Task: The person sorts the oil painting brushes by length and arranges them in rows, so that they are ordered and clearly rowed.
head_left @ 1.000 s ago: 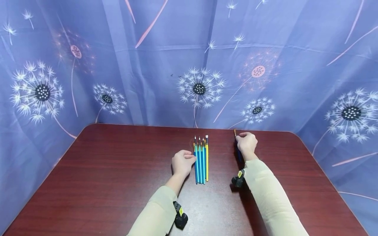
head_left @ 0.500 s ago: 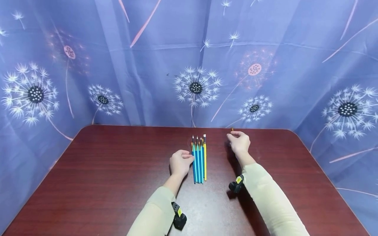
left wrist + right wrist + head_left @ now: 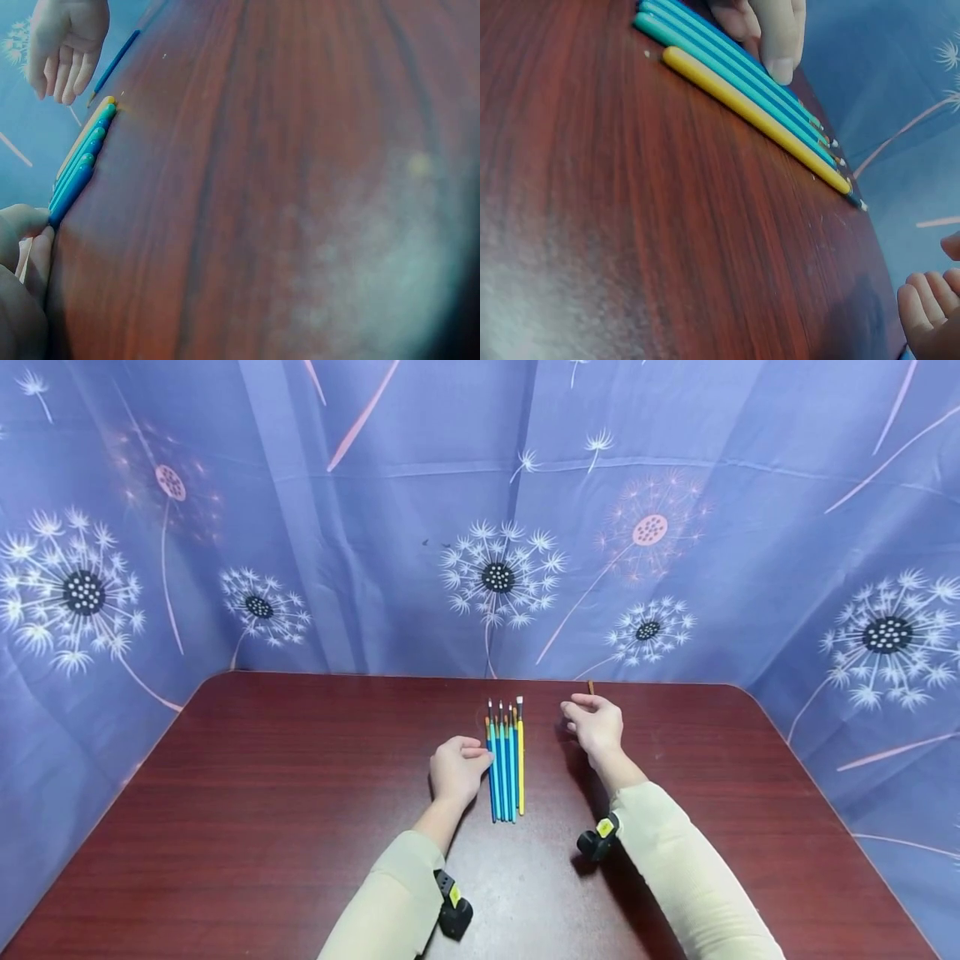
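A row of several slim paintbrushes (image 3: 504, 777), light and dark blue, lies side by side with bristles toward the far edge. A yellow paintbrush (image 3: 521, 768) with a white tip forms the row's right side. My left hand (image 3: 457, 770) is at the row's left side, thumb and fingers pinching the outermost blue brush there. Farther right, my right hand (image 3: 597, 727) hovers with loosely bent fingers and nothing in them. Beside it on the table lies a separate dark blue paintbrush (image 3: 116, 64); in the head view only its brown tip (image 3: 591, 687) shows past the hand.
The brushes lie on a dark red wooden table (image 3: 300, 827). A blue curtain (image 3: 375, 568) with dandelion prints hangs behind it and at both sides. Each wrist carries a small black camera, such as the right one (image 3: 596, 841).
My right hand has let go of the dark blue paintbrush and drawn left, toward the row, leaving the brush on the table. My left hand stays at the row.
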`<state>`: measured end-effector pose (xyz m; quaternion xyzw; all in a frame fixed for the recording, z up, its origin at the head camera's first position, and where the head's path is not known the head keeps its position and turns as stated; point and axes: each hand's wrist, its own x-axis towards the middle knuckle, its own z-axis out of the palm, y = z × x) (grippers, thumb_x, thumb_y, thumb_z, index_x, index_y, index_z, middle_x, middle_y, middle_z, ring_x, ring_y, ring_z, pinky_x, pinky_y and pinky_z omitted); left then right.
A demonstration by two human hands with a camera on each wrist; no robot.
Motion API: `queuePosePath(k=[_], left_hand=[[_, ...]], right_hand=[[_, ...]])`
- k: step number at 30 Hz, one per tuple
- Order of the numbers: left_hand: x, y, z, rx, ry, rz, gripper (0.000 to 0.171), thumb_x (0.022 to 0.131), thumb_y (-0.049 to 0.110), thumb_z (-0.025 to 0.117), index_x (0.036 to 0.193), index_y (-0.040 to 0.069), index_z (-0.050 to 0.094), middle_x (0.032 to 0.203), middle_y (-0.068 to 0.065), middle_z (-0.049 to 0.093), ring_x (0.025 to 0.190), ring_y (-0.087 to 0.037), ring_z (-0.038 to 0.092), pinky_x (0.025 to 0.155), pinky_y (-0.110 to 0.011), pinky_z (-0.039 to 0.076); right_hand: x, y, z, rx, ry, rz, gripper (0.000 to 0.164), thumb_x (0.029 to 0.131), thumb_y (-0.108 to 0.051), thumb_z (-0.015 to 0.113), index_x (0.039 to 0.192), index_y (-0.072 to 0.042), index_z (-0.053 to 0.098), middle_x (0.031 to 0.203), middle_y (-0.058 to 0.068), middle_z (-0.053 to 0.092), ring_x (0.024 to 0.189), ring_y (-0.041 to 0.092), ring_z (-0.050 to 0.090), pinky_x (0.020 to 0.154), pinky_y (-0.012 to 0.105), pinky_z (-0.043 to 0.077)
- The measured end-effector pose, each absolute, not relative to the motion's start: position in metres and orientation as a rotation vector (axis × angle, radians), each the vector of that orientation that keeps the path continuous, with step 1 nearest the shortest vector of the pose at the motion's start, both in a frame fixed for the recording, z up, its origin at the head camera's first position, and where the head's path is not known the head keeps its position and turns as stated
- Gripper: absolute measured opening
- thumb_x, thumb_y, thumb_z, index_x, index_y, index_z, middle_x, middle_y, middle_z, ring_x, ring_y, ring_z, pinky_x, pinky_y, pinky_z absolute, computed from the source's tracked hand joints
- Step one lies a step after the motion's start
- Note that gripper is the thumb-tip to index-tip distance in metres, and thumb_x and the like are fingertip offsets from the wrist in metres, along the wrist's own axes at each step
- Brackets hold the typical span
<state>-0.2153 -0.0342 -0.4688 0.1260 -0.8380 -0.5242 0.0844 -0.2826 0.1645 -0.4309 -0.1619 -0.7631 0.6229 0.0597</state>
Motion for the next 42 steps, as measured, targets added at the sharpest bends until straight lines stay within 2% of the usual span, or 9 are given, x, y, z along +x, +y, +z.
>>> queuePosePath(k=[6, 13, 20, 27, 33, 42], left_hand=[[-0.214, -0.035, -0.467, 0.371, -2.486, -1.577, 0.022, 0.079, 0.022, 0.076, 0.097, 0.011, 0.070, 0.084, -0.001, 0.075, 0.082, -0.015, 0.071, 0.080, -0.038, 0.052], [-0.214, -0.034, -0.467, 0.366, -2.491, -1.565, 0.021, 0.078, 0.022, 0.076, 0.096, 0.011, 0.070, 0.083, 0.000, 0.075, 0.082, -0.015, 0.071, 0.081, -0.037, 0.052], [-0.214, -0.034, -0.466, 0.364, -2.489, -1.564, 0.021, 0.079, 0.022, 0.076, 0.096, 0.011, 0.070, 0.083, 0.000, 0.075, 0.082, -0.015, 0.071, 0.080, -0.038, 0.052], [-0.214, -0.034, -0.468, 0.370, -2.501, -1.558, 0.021, 0.079, 0.023, 0.075, 0.097, 0.012, 0.070, 0.084, 0.000, 0.075, 0.081, -0.015, 0.070, 0.079, -0.037, 0.053], [-0.213, -0.034, -0.467, 0.359, -2.495, -1.563, 0.021, 0.079, 0.022, 0.076, 0.096, 0.011, 0.070, 0.083, 0.000, 0.075, 0.081, -0.015, 0.071, 0.078, -0.037, 0.053], [-0.211, -0.033, -0.469, 0.369, -2.492, -1.587, 0.022, 0.080, 0.024, 0.075, 0.096, 0.011, 0.069, 0.085, -0.001, 0.075, 0.082, -0.016, 0.071, 0.078, -0.037, 0.054]], right_hand=[[-0.278, 0.159, -0.430, -0.455, -2.287, 1.933, 0.036, 0.083, -0.007, 0.066, 0.115, 0.007, 0.060, 0.069, -0.012, 0.063, 0.069, 0.005, 0.066, 0.062, 0.020, 0.055], [-0.271, 0.152, -0.431, -0.451, -2.317, 1.963, 0.036, 0.084, -0.007, 0.065, 0.116, 0.006, 0.060, 0.075, -0.007, 0.065, 0.079, 0.013, 0.068, 0.068, 0.025, 0.056], [-0.267, 0.144, -0.437, -0.427, -2.334, 2.003, 0.036, 0.087, -0.008, 0.064, 0.120, 0.005, 0.059, 0.093, 0.006, 0.068, 0.087, 0.014, 0.068, 0.076, 0.029, 0.057], [-0.267, 0.133, -0.443, -0.420, -2.364, 1.986, 0.036, 0.088, -0.010, 0.064, 0.121, 0.001, 0.059, 0.109, 0.016, 0.066, 0.091, 0.021, 0.068, 0.076, 0.028, 0.056], [-0.271, 0.125, -0.444, -0.414, -2.391, 1.939, 0.034, 0.087, -0.012, 0.065, 0.119, -0.002, 0.062, 0.111, 0.017, 0.067, 0.085, 0.018, 0.069, 0.075, 0.028, 0.056], [-0.283, 0.120, -0.444, -0.405, -2.407, 1.871, 0.034, 0.085, -0.010, 0.067, 0.118, 0.000, 0.063, 0.109, 0.019, 0.068, 0.092, 0.029, 0.068, 0.077, 0.034, 0.056]])
